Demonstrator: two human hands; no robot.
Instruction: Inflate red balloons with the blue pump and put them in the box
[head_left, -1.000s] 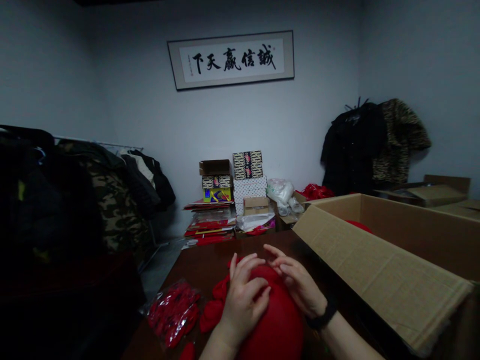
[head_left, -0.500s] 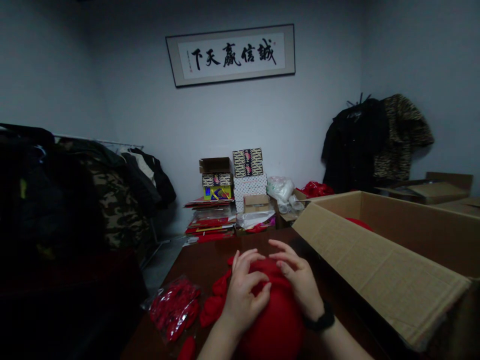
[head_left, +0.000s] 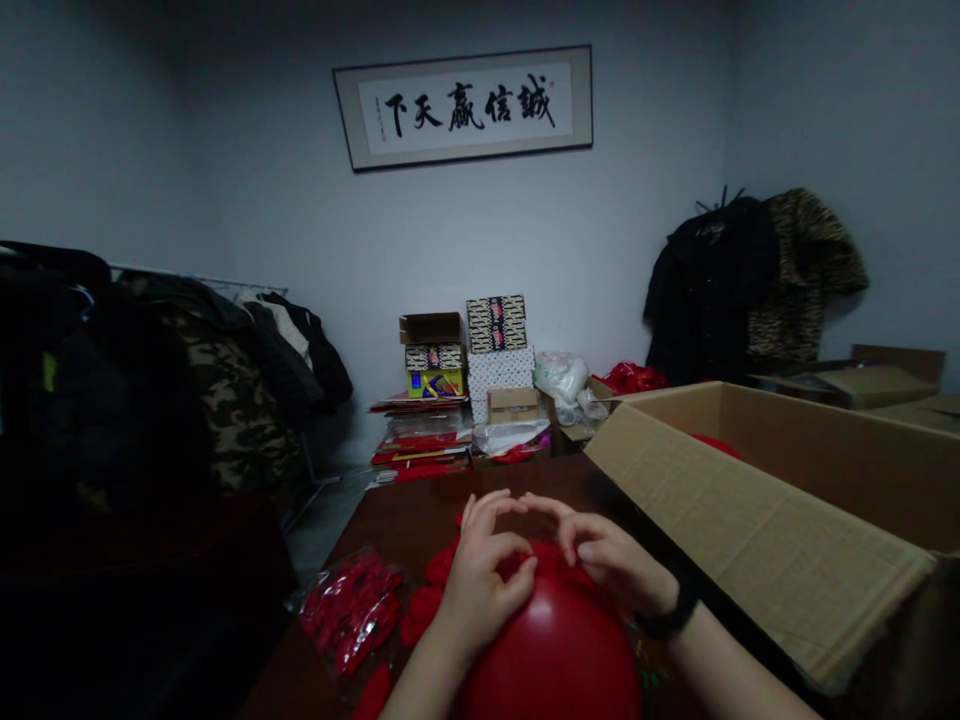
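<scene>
A round, glossy red balloon (head_left: 551, 640) fills the space below my hands at the near edge of the table. My left hand (head_left: 487, 570) is at its upper left, thumb and forefinger curled together at its top. At its upper right, my right hand (head_left: 611, 560) has its fingers bent inward against the red surface, with a black band (head_left: 671, 605) at the wrist. What exactly lies between the fingertips is partly hidden. Crumpled red pieces (head_left: 427, 600) lie beside my left hand. Near them is a clear bag (head_left: 352, 605) of red items.
A large open cardboard box (head_left: 757, 530) stands on the right, with something red inside. Stacked boxes (head_left: 495, 360) and red flat packs (head_left: 420, 440) are beyond the dark table (head_left: 405, 500). Clothes hang on a rack (head_left: 225, 390) at left and on the right wall.
The red surface was matte and smaller; now a glossy, rounder surface shows below my hands. My right hand has turned inward and its fingers have curled. My left hand has barely moved.
</scene>
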